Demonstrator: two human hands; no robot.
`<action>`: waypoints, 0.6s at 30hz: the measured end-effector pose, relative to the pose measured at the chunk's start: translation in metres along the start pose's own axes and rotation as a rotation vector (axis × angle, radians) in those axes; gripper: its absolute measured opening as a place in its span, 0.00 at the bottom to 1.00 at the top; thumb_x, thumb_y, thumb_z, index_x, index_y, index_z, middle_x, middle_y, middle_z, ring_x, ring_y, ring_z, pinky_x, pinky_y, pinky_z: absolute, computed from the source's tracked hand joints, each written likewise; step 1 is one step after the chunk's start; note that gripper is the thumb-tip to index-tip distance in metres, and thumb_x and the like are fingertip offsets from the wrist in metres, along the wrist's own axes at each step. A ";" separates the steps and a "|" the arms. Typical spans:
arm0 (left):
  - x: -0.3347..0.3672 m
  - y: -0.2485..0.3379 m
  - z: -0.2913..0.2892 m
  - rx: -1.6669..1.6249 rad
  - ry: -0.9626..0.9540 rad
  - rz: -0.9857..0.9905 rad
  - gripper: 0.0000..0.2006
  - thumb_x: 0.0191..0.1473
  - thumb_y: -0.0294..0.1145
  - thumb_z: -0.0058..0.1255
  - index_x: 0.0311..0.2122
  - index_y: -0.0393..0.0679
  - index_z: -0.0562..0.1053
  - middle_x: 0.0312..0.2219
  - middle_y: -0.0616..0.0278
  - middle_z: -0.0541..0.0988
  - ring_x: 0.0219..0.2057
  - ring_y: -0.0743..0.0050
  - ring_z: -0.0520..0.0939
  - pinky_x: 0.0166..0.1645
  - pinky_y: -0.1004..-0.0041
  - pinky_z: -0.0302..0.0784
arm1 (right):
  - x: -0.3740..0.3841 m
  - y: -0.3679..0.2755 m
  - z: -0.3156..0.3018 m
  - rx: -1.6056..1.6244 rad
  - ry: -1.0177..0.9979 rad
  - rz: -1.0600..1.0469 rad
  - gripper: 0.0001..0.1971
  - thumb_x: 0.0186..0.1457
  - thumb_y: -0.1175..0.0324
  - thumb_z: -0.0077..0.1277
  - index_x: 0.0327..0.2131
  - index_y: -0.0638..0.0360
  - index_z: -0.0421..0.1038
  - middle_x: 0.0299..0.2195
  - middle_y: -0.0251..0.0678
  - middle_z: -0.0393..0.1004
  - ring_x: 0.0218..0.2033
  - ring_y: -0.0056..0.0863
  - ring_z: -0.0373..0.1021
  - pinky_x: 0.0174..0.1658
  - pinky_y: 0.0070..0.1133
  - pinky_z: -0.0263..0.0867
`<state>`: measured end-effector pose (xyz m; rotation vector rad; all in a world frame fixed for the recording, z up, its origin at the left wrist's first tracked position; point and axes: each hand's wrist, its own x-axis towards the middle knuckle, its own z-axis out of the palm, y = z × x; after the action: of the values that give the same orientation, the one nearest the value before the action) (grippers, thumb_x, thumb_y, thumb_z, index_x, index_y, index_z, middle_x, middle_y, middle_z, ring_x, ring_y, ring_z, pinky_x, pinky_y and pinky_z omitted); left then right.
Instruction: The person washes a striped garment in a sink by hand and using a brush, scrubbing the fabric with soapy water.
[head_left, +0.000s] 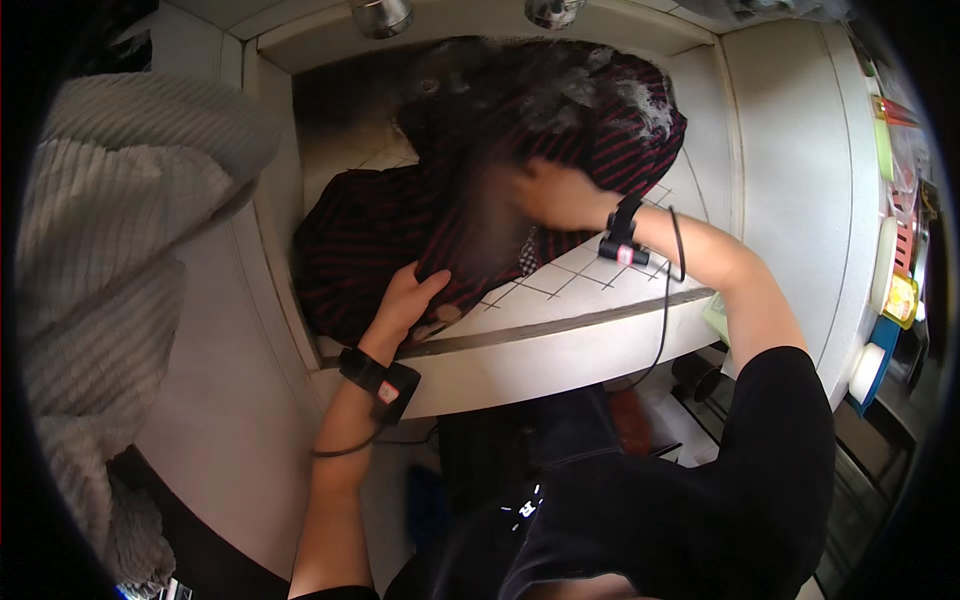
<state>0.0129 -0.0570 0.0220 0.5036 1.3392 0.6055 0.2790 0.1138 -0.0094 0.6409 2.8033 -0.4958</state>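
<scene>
A dark garment with thin red stripes, wet-looking and with white foam on its far part, lies bunched in a white tiled basin. My left hand holds its near edge, thumb on top and fingers hidden under the cloth. Over the middle of the garment is my right hand, its fingers curled and smeared by motion. Beside those fingers a brownish blur hides whatever they may hold. A small checked patch of cloth shows below the right hand.
Two metal fixtures hang over the basin's far rim. Grey ribbed cloth drapes at the left. Several kitchen-like items, including a green-and-yellow package, line the right side. The basin's raised front edge runs before me. Cables trail from both wrist straps.
</scene>
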 end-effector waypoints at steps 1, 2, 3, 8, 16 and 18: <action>-0.001 0.000 0.000 -0.015 -0.008 0.001 0.20 0.56 0.34 0.54 0.50 0.31 0.73 0.43 0.58 0.80 0.41 0.74 0.79 0.49 0.74 0.72 | -0.002 0.024 0.003 -0.083 0.122 0.085 0.25 0.62 0.61 0.39 0.62 0.27 0.58 0.54 0.46 0.67 0.39 0.50 0.73 0.38 0.38 0.75; -0.001 -0.001 -0.001 -0.021 -0.020 -0.010 0.19 0.56 0.33 0.54 0.50 0.31 0.73 0.43 0.58 0.80 0.41 0.74 0.79 0.49 0.74 0.73 | -0.009 0.051 0.005 -0.008 0.043 0.369 0.25 0.62 0.61 0.37 0.63 0.26 0.56 0.50 0.54 0.68 0.38 0.54 0.73 0.38 0.39 0.74; -0.001 -0.001 -0.001 -0.024 -0.036 -0.008 0.19 0.56 0.33 0.54 0.50 0.31 0.73 0.43 0.58 0.80 0.41 0.74 0.79 0.49 0.74 0.73 | -0.012 0.082 0.006 -0.176 -0.029 0.390 0.26 0.63 0.60 0.36 0.64 0.25 0.53 0.49 0.53 0.68 0.38 0.56 0.73 0.37 0.42 0.74; 0.000 -0.003 -0.001 -0.017 -0.002 0.017 0.19 0.56 0.32 0.54 0.50 0.31 0.72 0.43 0.58 0.80 0.41 0.74 0.79 0.49 0.74 0.73 | -0.023 0.155 0.001 -0.137 -0.096 0.859 0.28 0.61 0.57 0.41 0.65 0.29 0.52 0.60 0.42 0.61 0.43 0.53 0.72 0.43 0.40 0.73; 0.000 -0.002 0.000 0.004 0.011 -0.012 0.19 0.56 0.32 0.53 0.50 0.32 0.72 0.42 0.58 0.80 0.41 0.74 0.79 0.49 0.74 0.73 | 0.051 -0.018 -0.002 0.167 -0.021 -0.082 0.28 0.59 0.63 0.42 0.63 0.34 0.57 0.64 0.32 0.57 0.45 0.40 0.71 0.41 0.34 0.75; -0.001 -0.002 0.000 0.011 -0.005 -0.031 0.19 0.56 0.32 0.53 0.50 0.32 0.72 0.42 0.58 0.80 0.41 0.74 0.79 0.49 0.74 0.73 | 0.053 -0.011 0.003 0.075 0.066 -0.044 0.28 0.59 0.65 0.41 0.63 0.32 0.57 0.65 0.25 0.55 0.43 0.37 0.71 0.38 0.30 0.76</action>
<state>0.0126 -0.0592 0.0215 0.4924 1.3438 0.5716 0.2280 0.1233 -0.0244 0.6221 2.8789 -0.6010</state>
